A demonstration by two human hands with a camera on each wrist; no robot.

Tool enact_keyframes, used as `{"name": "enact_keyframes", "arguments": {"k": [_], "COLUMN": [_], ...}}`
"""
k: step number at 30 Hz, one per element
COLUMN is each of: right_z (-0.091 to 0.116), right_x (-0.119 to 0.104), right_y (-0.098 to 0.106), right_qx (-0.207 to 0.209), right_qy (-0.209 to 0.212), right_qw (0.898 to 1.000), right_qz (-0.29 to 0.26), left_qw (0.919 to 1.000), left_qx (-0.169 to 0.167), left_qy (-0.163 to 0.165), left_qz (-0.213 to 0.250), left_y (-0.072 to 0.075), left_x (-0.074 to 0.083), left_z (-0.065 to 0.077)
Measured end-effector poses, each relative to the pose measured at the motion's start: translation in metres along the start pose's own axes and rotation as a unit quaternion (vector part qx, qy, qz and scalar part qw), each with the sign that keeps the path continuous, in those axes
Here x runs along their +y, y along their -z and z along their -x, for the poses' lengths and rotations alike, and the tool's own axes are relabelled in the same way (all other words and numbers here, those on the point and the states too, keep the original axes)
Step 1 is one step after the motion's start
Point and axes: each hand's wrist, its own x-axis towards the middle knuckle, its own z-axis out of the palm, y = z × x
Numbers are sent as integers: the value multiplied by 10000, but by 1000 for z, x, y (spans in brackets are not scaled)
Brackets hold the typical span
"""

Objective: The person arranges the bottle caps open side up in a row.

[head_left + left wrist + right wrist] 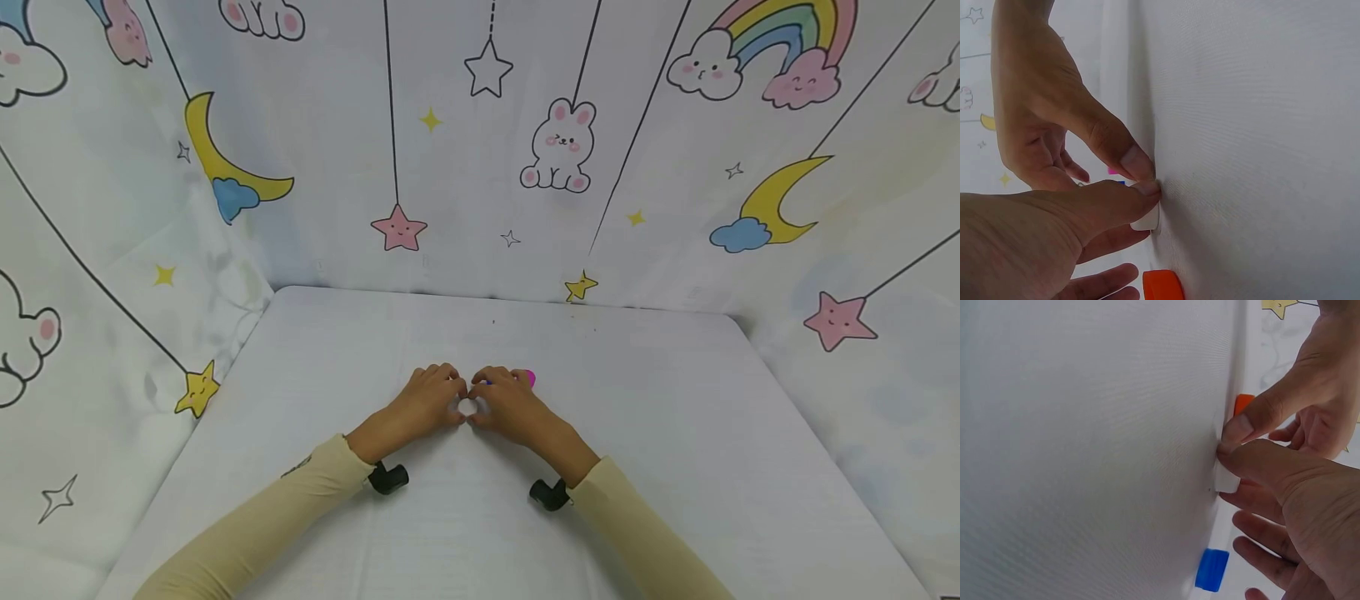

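Observation:
My left hand point(431, 400) and right hand point(516, 406) meet at the middle of the table, thumb tips side by side. Between them is a small white piece point(467, 407), low against the tabletop, which both hands pinch between thumb and fingers. Its white side point(1145, 220) shows below the thumbs in the left wrist view. An orange piece point(1161, 285) lies close to my left hand's fingers. Beside my right hand's fingers in the right wrist view is a blue piece point(1212, 570). A magenta piece point(531, 379) peeks out behind the right hand, mostly hidden.
The white-covered table point(660, 433) spreads out on all sides of the hands. Behind it stands a cloth backdrop point(337, 125) printed with moons, stars and rabbits. Dark wrist cameras point(389, 478) hang under both wrists, close above the tabletop.

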Motion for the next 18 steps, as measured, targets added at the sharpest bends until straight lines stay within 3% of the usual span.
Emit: {"name": "enact_keyframes", "arguments": {"k": [12, 18], "right_z": [-2, -4], "right_x": [1, 2], "right_y": [3, 11], "right_qx": [-121, -106], "right_qy": [-54, -51], "right_qw": [9999, 9997], "right_qz": [-41, -192], "left_qw": [10000, 9972], "left_qx": [44, 563], "left_qy": [-37, -414], "left_qz": [-18, -266], "left_y": [0, 5], "left_x": [-2, -4], "left_z": [2, 6]}}
